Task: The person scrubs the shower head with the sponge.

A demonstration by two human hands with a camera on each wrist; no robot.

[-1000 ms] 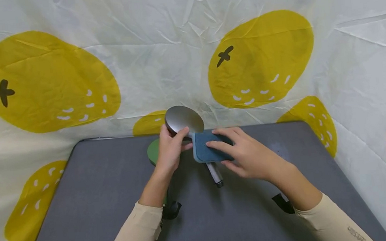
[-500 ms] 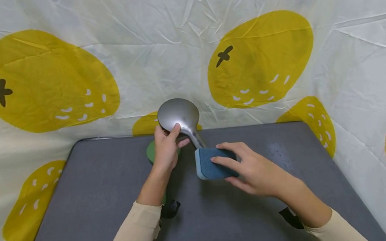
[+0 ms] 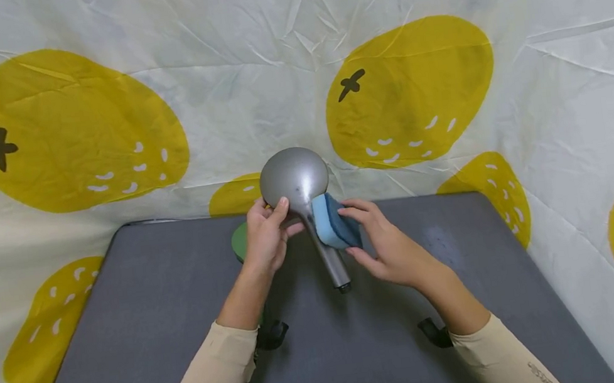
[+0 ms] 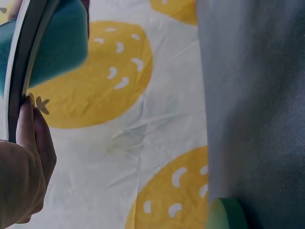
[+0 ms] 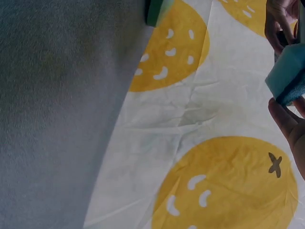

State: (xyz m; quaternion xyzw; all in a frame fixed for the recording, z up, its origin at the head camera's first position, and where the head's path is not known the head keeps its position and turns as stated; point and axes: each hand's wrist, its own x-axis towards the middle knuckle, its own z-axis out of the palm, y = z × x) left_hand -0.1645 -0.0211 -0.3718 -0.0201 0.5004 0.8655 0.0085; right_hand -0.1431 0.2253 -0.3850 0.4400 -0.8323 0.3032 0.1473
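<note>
**Logger:** Principal item, and where?

**Me:** Shower head (image 3: pixel 293 171), one, metallic grey. On my feed it is held up over the dark grey table (image 3: pixel 176 295), smooth rounded side showing, handle (image 3: pixel 335 269) slanting down toward the wearer.

**Logger:** Hands?

**Me:** Left hand (image 3: pixel 265 234): grips the shower head at its lower rim, thumb in front, other fingers partly hidden behind. Right hand (image 3: pixel 395 248): pinches a sponge (image 3: pixel 329 222), one, two-tone blue, between thumb and fingertips. The pale layer is turned to the right side of the neck and appears to touch it.

**Logger:** Handling notes?

**Me:** I take this as a wipe. I'd want the left grip firm, since the handle's lower end hangs unsupported and could swing under pressure. I'd lay the sponge's pale layer flat, let it bend round the curve, and stroke lengthwise in even passes, rotating the piece for the far side. The left thumb covers a patch; I'd shift the grip to reach it.

**Logger:** Brands, labels, writing?

**Me:** None I can read on the shower head or sponge. Right sleeve (image 3: pixel 504 352): one small dark mark, too fine to decipher. Backdrop cloth (image 3: pixel 252 109): printed yellow fruit, cross-shaped stems, no lettering found.
</note>
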